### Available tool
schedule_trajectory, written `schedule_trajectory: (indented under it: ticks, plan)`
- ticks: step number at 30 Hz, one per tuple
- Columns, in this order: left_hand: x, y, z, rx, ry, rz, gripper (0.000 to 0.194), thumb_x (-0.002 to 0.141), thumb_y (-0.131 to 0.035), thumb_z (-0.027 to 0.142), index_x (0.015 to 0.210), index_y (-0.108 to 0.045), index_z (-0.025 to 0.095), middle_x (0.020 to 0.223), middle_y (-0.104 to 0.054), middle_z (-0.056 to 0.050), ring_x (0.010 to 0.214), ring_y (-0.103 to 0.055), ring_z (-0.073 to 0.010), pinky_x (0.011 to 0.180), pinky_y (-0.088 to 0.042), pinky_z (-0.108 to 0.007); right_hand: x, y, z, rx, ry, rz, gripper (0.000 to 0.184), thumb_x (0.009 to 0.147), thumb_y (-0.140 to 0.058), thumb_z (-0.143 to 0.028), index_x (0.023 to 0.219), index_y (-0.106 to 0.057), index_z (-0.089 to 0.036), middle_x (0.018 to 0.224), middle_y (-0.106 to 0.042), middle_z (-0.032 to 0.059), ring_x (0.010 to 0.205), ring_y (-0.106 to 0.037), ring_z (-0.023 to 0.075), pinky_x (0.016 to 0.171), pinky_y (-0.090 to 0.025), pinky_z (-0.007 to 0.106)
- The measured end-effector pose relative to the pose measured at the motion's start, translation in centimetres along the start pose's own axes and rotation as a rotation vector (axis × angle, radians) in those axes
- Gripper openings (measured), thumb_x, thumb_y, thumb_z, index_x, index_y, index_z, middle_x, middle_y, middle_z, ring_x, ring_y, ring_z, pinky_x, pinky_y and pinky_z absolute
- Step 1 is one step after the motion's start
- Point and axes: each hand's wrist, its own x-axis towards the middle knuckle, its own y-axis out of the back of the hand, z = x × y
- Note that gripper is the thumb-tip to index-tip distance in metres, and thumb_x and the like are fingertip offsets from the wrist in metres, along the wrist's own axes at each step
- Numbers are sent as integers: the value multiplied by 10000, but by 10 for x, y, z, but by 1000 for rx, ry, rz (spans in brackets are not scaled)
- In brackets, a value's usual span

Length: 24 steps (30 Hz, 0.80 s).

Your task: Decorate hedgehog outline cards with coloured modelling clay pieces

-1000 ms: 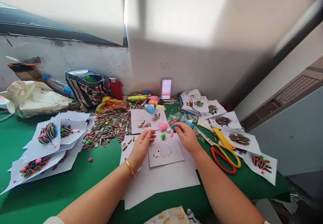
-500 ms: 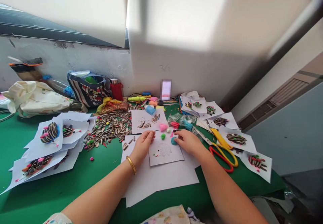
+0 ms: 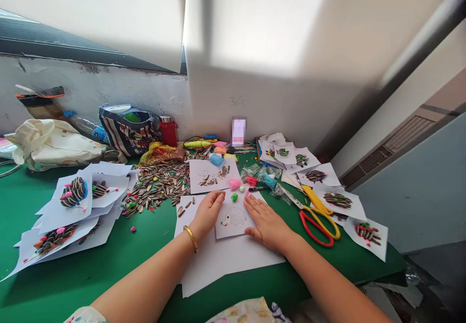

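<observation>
A small white card (image 3: 223, 230) with a printed hedgehog outline (image 3: 236, 217) lies on larger white sheets in front of me. The hedgehog has a few small coloured bits at its snout. My left hand (image 3: 208, 212) rests at the card's left edge, fingers curled together; whatever they hold is hidden. Flat over the card's right side lies my right hand (image 3: 268, 223), fingers stretched out. No blue clay ball shows on the card now; the right palm covers that area. Above the hedgehog sit a green clay ball (image 3: 234, 196), a pale ball (image 3: 242, 188) and pink clay (image 3: 235, 184).
Loose sunflower seeds (image 3: 163, 179) are heaped at the left. Finished seed-hedgehog cards are stacked at far left (image 3: 73, 216) and spread along the right (image 3: 337, 199). Scissors (image 3: 320, 223) lie right of my hand. A phone (image 3: 239, 131), red bottle (image 3: 168, 131) and bags (image 3: 127, 131) stand behind.
My right hand has gone from fingertips around a blue clay ball to lying flat on the card, and the ball is out of sight. The left hand has barely moved.
</observation>
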Motion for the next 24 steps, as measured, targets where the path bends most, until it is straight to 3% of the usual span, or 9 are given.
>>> schedule_trajectory:
  ticks: [14,24]
  plan:
    - [2,2,-3,32,-35,5,347,881,-521,461,1025,-673,184,1033,-708,-104,980,-643,-254,908,-481,-400,0,3,-2,74,-11,58,833,942,-378,-639,1563,-112,-152,1600,-217,121,1487,-195,269,1201,-228,509]
    - [-3,2,2,150,-73,-14,322,890,-526,424,1066,-671,196,1102,-693,-102,1055,-617,-269,957,-450,-421,5,10,-1,222,-14,265,540,993,-422,-402,1498,-355,-220,1513,-425,107,1421,-364,259,1153,-327,527]
